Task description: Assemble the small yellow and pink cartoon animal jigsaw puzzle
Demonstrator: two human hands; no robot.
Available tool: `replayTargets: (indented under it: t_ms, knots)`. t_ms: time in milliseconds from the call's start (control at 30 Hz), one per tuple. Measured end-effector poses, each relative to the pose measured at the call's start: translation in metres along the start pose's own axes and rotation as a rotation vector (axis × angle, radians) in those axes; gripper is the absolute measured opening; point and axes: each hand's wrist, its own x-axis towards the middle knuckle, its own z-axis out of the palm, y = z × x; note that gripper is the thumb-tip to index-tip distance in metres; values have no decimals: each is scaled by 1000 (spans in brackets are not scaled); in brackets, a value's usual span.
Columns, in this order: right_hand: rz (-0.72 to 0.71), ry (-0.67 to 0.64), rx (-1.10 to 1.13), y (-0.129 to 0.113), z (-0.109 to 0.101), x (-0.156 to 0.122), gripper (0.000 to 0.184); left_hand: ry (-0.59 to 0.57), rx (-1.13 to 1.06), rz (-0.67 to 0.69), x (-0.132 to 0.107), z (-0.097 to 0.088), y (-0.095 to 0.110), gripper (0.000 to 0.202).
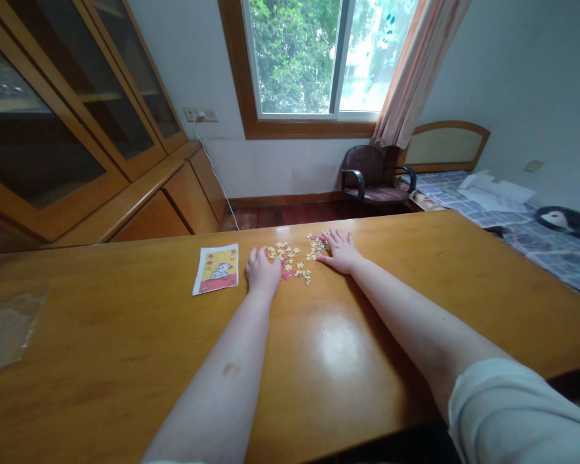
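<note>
Loose jigsaw puzzle pieces [289,261], mostly yellow with some pink, lie in a scattered pile near the far edge of the table. My left hand [263,270] rests palm down at the pile's left side, its fingers slightly curled and touching the nearest pieces. On the right side my right hand [341,251] lies flat with fingers spread, its fingertips over several pieces. What is under the palms is hidden. Left of my left hand lies a picture card [217,269] with a white cartoon animal on yellow and pink.
The wooden table [174,348] carries a clear plastic bag [9,325] at its left. Beyond the far edge stand a maroon armchair [365,171] and a bed [502,219] with papers. A glass-door cabinet [77,122] lines the left wall, with a white cord [215,171] beside it.
</note>
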Motion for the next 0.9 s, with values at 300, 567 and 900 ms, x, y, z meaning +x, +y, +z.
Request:
replayTargets:
  t_ms: [300,567,900]
  knots:
    - [90,17,3,-31,6,18,81,-2,-26,18,3,5,-4,48]
    - [-327,57,179,-78,-1,34,67,27,-143,22,6,8,-7,45]
    - [-471,-110,131,-122,23,53,59,6,61,-36,5,11,-10,65]
